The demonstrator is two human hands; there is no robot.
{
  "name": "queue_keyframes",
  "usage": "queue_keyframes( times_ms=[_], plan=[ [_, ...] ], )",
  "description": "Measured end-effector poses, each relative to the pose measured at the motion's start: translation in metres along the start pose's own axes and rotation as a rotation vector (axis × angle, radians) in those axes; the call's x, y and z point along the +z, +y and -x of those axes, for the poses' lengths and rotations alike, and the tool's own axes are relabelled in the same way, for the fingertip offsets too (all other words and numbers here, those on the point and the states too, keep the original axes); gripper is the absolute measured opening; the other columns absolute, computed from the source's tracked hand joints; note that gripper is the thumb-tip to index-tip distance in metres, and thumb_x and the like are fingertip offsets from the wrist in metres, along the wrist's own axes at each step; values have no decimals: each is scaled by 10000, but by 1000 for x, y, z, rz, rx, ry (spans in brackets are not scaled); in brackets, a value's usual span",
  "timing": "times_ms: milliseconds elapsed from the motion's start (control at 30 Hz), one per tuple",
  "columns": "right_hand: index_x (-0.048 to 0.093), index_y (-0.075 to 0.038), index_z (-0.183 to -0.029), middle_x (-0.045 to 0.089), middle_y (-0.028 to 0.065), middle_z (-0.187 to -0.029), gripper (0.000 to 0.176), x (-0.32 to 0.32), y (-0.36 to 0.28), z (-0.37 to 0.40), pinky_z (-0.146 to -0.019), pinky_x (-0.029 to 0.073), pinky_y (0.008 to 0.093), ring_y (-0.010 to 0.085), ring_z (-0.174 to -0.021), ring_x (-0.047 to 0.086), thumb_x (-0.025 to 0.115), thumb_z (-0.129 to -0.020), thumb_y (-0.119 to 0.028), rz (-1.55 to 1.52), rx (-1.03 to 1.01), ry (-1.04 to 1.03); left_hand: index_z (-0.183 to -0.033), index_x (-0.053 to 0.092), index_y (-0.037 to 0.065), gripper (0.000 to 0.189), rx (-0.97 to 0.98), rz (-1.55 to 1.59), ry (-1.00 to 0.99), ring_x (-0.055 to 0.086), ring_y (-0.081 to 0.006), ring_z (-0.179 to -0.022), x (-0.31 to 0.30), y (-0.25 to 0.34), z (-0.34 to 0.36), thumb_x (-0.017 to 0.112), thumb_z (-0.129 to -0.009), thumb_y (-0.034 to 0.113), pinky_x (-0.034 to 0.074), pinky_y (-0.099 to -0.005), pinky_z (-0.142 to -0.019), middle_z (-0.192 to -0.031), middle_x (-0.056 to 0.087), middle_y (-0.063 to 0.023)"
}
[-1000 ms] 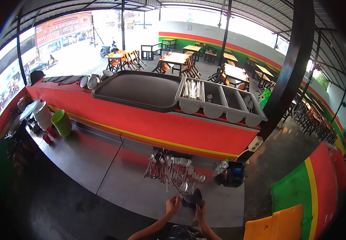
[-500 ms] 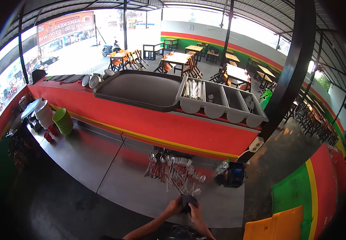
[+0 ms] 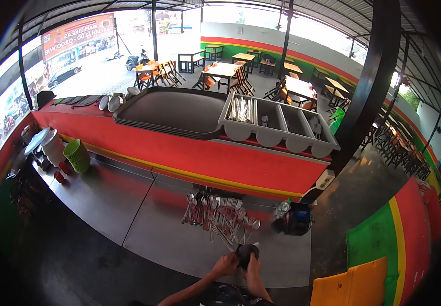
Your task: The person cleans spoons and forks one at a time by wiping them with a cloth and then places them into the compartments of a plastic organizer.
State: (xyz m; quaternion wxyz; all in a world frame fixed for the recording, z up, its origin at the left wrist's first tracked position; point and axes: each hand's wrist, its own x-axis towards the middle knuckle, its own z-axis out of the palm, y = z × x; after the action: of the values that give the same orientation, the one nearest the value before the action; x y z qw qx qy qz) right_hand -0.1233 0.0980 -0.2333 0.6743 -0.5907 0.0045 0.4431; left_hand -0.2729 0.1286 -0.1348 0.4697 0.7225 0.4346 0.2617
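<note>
A dark cloth (image 3: 246, 255) is bunched up between my two hands, above the near edge of the metal counter. My left hand (image 3: 225, 265) is closed at the cloth's left side, its fingertips partly hidden. On the other side, my right hand (image 3: 253, 265) grips the cloth with the thumb along it. A small shiny metal tip, perhaps of a spoon, shows at the cloth's upper right edge. Just beyond my hands lies a loose pile of spoons and forks (image 3: 225, 214), some handles pointing towards me.
A grey cutlery tray (image 3: 276, 137) and stacked dark serving trays (image 3: 172, 112) sit on the red ledge. A plastic bottle (image 3: 281, 209) and a dark bag-like object (image 3: 298, 219) are right of the pile. Green bowls (image 3: 77, 156) stand stacked at left, an orange chair (image 3: 350, 283) at lower right.
Both hands and the cloth have shifted slightly, the cloth turning to the right. The spoon that lay beside the cloth no longer shows whole. My view has tilted a little.
</note>
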Motion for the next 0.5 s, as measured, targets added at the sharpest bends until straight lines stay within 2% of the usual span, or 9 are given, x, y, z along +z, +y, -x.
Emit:
queue_keyframes(
  times_ms=[167,267,367,500],
  plan=[
    [600,153,-1060,670,168,-962,548,-3,4,-3,-689,522,350,244,-807,662,686,-814,-329,71,-27,52,-912,554,9,250,-26,-16,18,639,-457,-770,-3,4,6,601,-868,250,500,-522,-645,-750,651,-238],
    [615,138,-1044,672,157,-951,470,-7,11,-15,-668,517,343,230,-794,660,695,-799,-255,162,-90,122,-912,562,16,263,-60,-66,6,645,-445,-745,-15,23,11,608,-880,273,510,-514,-639,-745,660,-219],
    [615,36,-1022,638,75,-870,294,8,-22,16,-591,491,321,171,-699,629,657,-832,-185,186,-189,36,-903,567,27,270,-237,25,-134,654,-427,-720,-28,37,16,615,-890,292,514,-504,-626,-735,667,-197],
    [628,77,-1005,652,103,-898,312,17,-48,39,-660,500,316,185,-761,636,693,-768,-115,209,-192,55,-876,561,36,251,-80,-43,-73,671,-362,-625,-22,15,23,614,-897,280,518,-467,-584,-687,661,-177]
  ],
)
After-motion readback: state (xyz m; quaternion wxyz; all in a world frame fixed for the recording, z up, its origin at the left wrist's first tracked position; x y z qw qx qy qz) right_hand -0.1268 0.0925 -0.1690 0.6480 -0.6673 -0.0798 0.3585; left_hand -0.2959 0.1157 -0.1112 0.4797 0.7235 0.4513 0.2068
